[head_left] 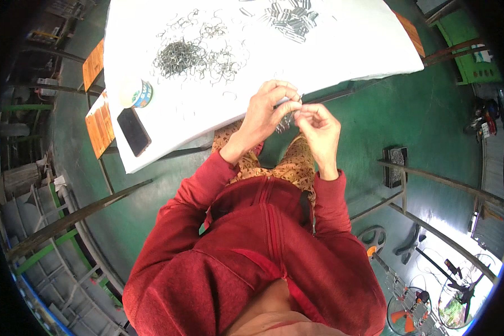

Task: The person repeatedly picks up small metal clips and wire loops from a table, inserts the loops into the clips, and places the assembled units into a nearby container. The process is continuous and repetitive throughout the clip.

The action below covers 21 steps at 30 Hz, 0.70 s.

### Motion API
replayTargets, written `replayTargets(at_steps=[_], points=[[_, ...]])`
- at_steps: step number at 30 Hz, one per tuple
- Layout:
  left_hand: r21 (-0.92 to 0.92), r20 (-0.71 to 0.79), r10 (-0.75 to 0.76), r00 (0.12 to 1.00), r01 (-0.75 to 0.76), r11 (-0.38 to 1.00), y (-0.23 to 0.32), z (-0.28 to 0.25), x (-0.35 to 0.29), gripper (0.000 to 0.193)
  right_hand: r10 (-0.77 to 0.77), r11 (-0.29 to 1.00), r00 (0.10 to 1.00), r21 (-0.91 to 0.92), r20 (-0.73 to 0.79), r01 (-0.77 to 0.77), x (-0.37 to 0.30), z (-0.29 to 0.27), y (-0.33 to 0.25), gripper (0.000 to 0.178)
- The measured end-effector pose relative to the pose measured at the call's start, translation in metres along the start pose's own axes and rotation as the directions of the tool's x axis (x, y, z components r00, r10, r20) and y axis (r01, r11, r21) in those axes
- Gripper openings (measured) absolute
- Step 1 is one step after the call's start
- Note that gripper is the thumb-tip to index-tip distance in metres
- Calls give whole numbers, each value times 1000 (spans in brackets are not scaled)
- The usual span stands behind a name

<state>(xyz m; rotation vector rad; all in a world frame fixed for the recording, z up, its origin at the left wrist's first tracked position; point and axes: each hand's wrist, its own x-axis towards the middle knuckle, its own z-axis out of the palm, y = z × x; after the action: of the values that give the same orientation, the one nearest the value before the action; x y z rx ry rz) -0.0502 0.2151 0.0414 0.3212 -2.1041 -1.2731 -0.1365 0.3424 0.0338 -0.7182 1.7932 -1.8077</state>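
Note:
Just off the front edge of the white-covered table [196,123], my left hand [266,109] and my right hand [322,131] meet fingertip to fingertip. Both are closed in a pinch. Beneath the left fingers hangs a small bunch of shiny metal wire pieces [284,123], partly hidden by the hand. What sits between the right thumb and fingers is too small to tell. On the tabletop lies a heap of dark curved wire pieces [179,57], with more scattered around it. Farther right is a pile of dark, flat, narrow metal pieces [294,22].
A round tub [143,93] with a blue and green side and a black phone [134,132] stand at the table's left. Wooden boards [99,126] jut out beside it. A dark patterned box [395,167] rests on the green floor to the right, near metal rails [442,182].

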Motion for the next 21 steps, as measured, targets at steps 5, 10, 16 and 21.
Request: replayTargets(at_steps=[5,10,16,21], points=[[-272,95,-208,974,226,935,5,-4,-11,10,42,999,983,-20,176,-39,12,-21,-6,10],[-287,96,-196,976,216,933,15,-3,-10,11,5,983,998,-182,69,7,90,-36,-23,19],[-321,109,-172,979,198,926,18,-1,-16,6,-443,469,849,-733,288,493,247,12,58,18],[-289,46,-100,994,109,951,23,-4,-19,8,-230,425,939,-842,256,334,251,23,54,12]])
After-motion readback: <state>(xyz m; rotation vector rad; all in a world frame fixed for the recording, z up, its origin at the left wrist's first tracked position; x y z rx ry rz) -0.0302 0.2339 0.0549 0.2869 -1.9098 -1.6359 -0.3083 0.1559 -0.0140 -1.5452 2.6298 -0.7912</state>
